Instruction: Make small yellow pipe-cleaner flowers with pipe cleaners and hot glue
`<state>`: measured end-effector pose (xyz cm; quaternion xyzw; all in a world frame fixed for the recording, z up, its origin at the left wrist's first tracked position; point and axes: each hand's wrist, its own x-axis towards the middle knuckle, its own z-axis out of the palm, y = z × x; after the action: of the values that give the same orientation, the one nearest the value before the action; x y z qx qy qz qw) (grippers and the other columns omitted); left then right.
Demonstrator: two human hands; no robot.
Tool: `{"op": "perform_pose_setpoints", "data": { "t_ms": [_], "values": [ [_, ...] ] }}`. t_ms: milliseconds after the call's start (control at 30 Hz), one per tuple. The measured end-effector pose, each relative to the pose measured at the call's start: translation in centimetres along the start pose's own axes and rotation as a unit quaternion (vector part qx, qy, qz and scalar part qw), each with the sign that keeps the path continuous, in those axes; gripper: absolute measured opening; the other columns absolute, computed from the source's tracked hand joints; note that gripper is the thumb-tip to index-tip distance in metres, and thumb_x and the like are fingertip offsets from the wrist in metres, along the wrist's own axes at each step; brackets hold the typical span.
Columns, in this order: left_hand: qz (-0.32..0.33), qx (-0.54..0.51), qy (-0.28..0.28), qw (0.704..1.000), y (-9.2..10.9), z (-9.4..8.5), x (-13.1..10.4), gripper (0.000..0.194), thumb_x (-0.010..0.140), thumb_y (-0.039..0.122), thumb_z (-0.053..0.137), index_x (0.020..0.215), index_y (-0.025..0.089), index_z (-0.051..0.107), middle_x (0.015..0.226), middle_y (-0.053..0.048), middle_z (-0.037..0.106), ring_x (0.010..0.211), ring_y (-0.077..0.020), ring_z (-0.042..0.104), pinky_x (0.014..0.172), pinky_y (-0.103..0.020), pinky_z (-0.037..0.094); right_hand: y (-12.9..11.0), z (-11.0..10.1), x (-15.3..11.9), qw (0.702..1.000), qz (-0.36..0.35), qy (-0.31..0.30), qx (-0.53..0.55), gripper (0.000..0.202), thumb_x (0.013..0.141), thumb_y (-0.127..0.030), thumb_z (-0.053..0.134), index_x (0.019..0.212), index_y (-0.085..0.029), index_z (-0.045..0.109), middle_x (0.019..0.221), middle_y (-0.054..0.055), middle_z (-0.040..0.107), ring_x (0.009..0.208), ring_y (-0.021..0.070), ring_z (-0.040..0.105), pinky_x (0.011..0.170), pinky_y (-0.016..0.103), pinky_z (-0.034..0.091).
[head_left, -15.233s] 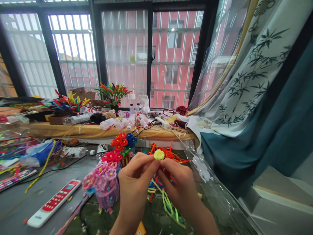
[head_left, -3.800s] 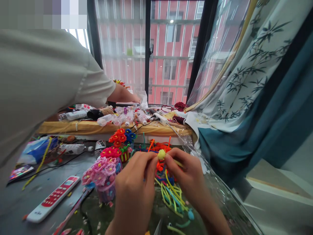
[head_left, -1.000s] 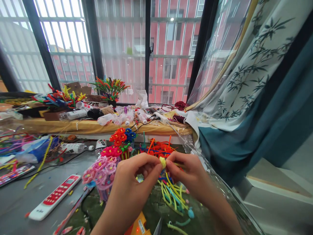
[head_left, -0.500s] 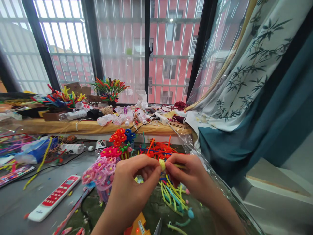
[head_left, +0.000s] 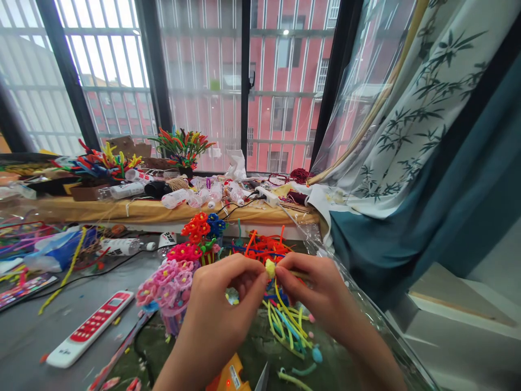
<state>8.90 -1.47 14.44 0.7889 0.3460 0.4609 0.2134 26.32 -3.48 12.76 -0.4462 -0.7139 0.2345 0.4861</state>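
Note:
A small pale yellow fuzzy piece (head_left: pixel 270 269) sits between the fingertips of both hands, near the middle of the view. My left hand (head_left: pixel 228 293) pinches it from the left, thumb and forefinger together. From the right, my right hand (head_left: pixel 315 285) pinches its other side, and a thin yellow stem shows by the fingers. Below the hands lie yellow and blue pipe cleaners (head_left: pixel 287 326). Behind them is a heap of red pipe cleaners (head_left: pixel 264 247). Pink pipe-cleaner flowers (head_left: pixel 171 285) stand left of my left hand.
An orange tool (head_left: pixel 231 374) and a pointed blade (head_left: pixel 263 377) lie at the near edge. A white remote (head_left: pixel 90 328) is on the left. Bottles and pipe-cleaner bunches crowd the wooden ledge (head_left: pixel 285 217).
The yellow piece has turned slightly between the fingertips, and its shape looks rounder. Both hands have barely moved.

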Motion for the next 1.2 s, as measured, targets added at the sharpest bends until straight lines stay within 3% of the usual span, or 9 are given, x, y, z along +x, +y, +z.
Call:
{"op": "perform_pose_setpoints", "data": {
  "t_ms": [200, 400, 867, 1067, 1200],
  "values": [
    [-0.022, -0.028, 0.005, 0.999, 0.3, -0.1, -0.1, 0.016, 0.084, 0.023, 0.063, 0.070, 0.018, 0.070, 0.061, 0.002, 0.064, 0.054, -0.0097, 0.053, 0.050, -0.019, 0.038, 0.2, -0.2, 0.2, 1.000, 0.013, -0.012, 0.006, 0.027, 0.094, -0.035, 0.054, 0.075, -0.018, 0.064, 0.059, -0.003, 0.054, 0.051, 0.0103, 0.049, 0.047, 0.021, 0.037],
    [0.039, -0.006, 0.013, 0.999, -0.4, 0.1, -0.1, 0.016, 0.084, 0.018, 0.062, 0.069, 0.019, 0.069, 0.056, 0.004, 0.061, 0.049, -0.0079, 0.051, 0.047, -0.017, 0.038, 0.2, 0.0, 0.2, 0.999, 0.020, -0.022, 0.022, 0.026, 0.094, -0.033, 0.053, 0.077, -0.018, 0.063, 0.061, -0.004, 0.052, 0.054, 0.0096, 0.046, 0.050, 0.021, 0.036],
    [0.104, 0.092, 0.126, 0.982, -0.6, 1.4, -0.9, 0.016, 0.083, 0.012, 0.061, 0.069, 0.018, 0.064, 0.059, 0.005, 0.059, 0.048, -0.0066, 0.050, 0.049, -0.018, 0.037, -0.1, 0.4, 0.1, 0.997, -0.043, 0.009, -0.061, 0.025, 0.097, -0.027, 0.050, 0.076, -0.018, 0.059, 0.064, -0.003, 0.055, 0.058, 0.0110, 0.046, 0.055, 0.022, 0.035],
    [0.149, 0.151, 0.187, 0.959, -0.1, 1.5, -1.0, 0.016, 0.085, 0.010, 0.058, 0.072, 0.016, 0.065, 0.060, 0.003, 0.060, 0.046, -0.0068, 0.050, 0.048, -0.018, 0.038, -0.5, 0.9, 0.1, 0.997, -0.042, 0.004, -0.065, 0.025, 0.098, -0.030, 0.046, 0.078, -0.018, 0.057, 0.069, -0.002, 0.057, 0.061, 0.0114, 0.050, 0.055, 0.020, 0.038],
    [0.206, 0.229, 0.233, 0.923, 0.3, 1.9, -0.7, 0.016, 0.086, 0.007, 0.058, 0.073, 0.014, 0.064, 0.062, 0.000, 0.063, 0.049, -0.0084, 0.056, 0.053, -0.020, 0.042, -0.7, 1.3, 0.1, 0.996, -0.059, 0.020, -0.064, 0.024, 0.098, -0.027, 0.046, 0.076, -0.019, 0.053, 0.068, -0.003, 0.055, 0.060, 0.0103, 0.050, 0.055, 0.019, 0.037]
  ]
}}
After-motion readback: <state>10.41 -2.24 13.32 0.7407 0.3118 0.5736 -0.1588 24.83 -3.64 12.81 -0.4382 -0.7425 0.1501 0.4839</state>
